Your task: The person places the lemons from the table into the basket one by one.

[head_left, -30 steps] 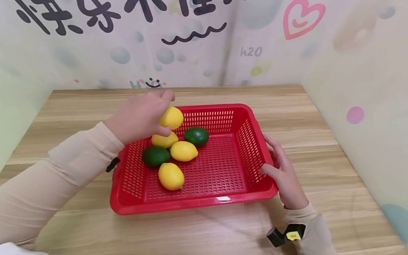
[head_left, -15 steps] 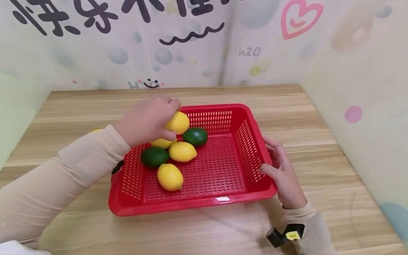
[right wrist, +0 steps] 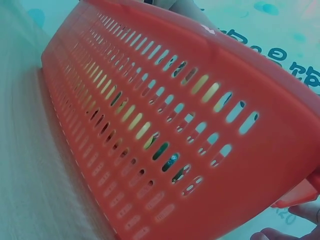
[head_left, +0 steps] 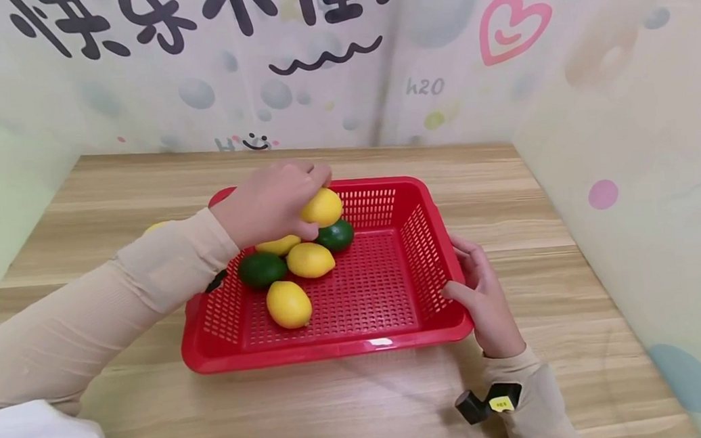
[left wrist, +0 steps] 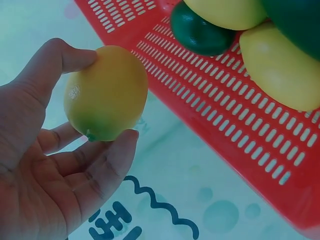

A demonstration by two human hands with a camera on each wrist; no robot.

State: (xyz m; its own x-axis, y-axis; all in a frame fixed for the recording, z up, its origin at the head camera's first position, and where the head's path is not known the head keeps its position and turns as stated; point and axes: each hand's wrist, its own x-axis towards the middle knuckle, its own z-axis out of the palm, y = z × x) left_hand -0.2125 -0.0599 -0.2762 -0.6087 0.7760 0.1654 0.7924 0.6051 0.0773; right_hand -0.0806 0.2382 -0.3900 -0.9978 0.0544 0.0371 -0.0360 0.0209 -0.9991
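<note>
Red plastic basket with slotted walls [head_left: 329,356], smooth yellow oval lemon [head_left: 324,207] held above its far side

Nearest, a loose yellow lemon [head_left: 289,305] on the basket floor could roll if the basket tips; an uneven pull from the right hand [head_left: 492,307] would be the cause. That hand is partly closed, gripping the right rim [head_left: 436,220] with its thumb over the inside. Farther off, the held lemon might slip from the left hand [head_left: 271,201] and strike the glossy dark-green oval avocado [head_left: 337,236] below, since only thumb and fingertips secure its rounded skin. The left hand is half open, curled to the lemon's width, palm clear of it
</note>
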